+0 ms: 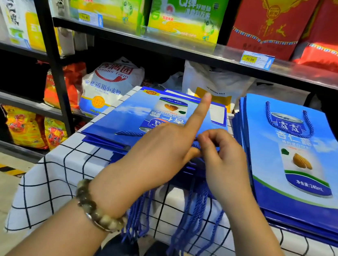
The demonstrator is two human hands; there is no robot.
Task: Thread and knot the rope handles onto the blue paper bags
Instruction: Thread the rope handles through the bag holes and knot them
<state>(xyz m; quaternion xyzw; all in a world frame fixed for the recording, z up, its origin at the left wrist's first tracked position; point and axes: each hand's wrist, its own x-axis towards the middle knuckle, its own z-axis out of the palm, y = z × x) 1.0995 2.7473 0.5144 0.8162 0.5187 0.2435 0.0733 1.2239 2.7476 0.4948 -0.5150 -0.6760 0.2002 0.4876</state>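
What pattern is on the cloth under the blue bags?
The tablecloth is white with thin dark lines making big squares. The head view shows it.

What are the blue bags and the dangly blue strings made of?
The blue bags: probably coated paper, glossy, since light gleams on the flat printed sheets. The rope handles: twisted cord, maybe nylon or cotton; spiral strands show.

Bright, even shop light, glare on the shelf edge [215,52], wide-angle bending and soft blur at edges.
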